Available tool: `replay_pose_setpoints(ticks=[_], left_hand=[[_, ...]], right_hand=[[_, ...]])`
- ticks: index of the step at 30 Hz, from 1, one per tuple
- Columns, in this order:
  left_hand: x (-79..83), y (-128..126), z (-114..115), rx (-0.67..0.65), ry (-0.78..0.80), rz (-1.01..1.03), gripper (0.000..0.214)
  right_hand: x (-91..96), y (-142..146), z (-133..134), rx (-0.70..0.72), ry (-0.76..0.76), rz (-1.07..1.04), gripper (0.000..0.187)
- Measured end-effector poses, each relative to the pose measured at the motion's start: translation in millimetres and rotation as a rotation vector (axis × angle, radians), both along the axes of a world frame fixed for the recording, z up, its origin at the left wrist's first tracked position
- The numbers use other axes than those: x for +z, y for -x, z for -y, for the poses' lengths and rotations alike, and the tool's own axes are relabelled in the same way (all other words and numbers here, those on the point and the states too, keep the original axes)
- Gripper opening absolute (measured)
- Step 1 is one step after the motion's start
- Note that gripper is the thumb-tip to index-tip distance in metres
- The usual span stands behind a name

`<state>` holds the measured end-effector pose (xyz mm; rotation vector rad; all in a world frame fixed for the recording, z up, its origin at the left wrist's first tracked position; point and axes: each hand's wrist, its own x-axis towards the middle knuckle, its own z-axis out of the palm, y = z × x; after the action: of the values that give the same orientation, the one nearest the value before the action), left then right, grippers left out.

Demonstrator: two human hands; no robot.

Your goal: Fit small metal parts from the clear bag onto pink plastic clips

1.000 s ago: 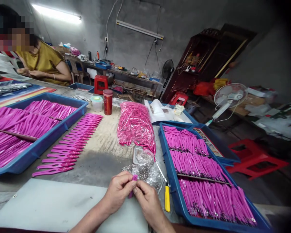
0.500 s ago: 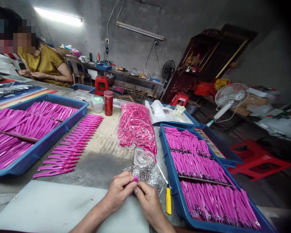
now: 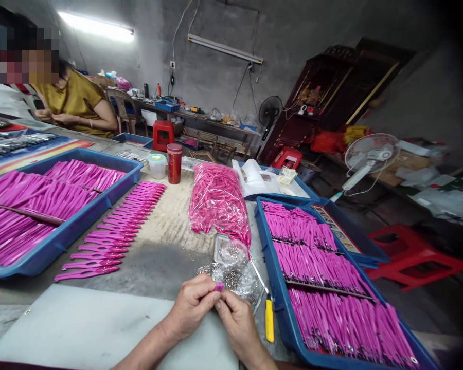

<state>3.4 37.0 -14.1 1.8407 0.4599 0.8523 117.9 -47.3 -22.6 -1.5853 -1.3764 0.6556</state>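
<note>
My left hand (image 3: 193,304) is closed in a pinch around a pink plastic piece (image 3: 218,286), of which only a small end shows above the fingers. My right hand (image 3: 237,321) meets it from the right, thumb and fingers pressed together on the same piece; anything smaller between them is hidden. Both hands hover above the front of a pale mat (image 3: 100,324). Just behind them lies a clear plastic bag (image 3: 235,275) with many small metal parts. To the left, pink plastic pieces with pointed ends (image 3: 111,228) lie in a long overlapping row.
Blue trays of pink pieces flank me, one on the left (image 3: 27,270) and one on the right (image 3: 272,288). A yellow-handled screwdriver (image 3: 269,321) lies beside the right tray. Farther back are a full bag of pink parts (image 3: 218,200), a red canister (image 3: 174,164) and a seated person (image 3: 79,100).
The view has shifted slightly, so everything sits a little to the right. Both hands keep their pinch on the pink piece, with hardly any other movement.
</note>
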Motion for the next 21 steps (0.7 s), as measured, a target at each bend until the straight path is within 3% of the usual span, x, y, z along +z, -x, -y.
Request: replay_pose_setpoints(ticks=[10,16,21], left_hand=[[0.4,-3,-7,0.039,0.285,-0.013,0.035],[-1.9,-8,-8,0.023,0.558,-0.037,0.041],[2.4,-9,-4,0.039,0.693,-0.041,0.041]], right_hand=[[5.9,2,-8,-0.017,0.087,-0.09,0.032],[14.7,3,-8,0.015,0.126,-0.247,0.027],[19.1,6,-7,0.023,0.152,-0.35,0.027]])
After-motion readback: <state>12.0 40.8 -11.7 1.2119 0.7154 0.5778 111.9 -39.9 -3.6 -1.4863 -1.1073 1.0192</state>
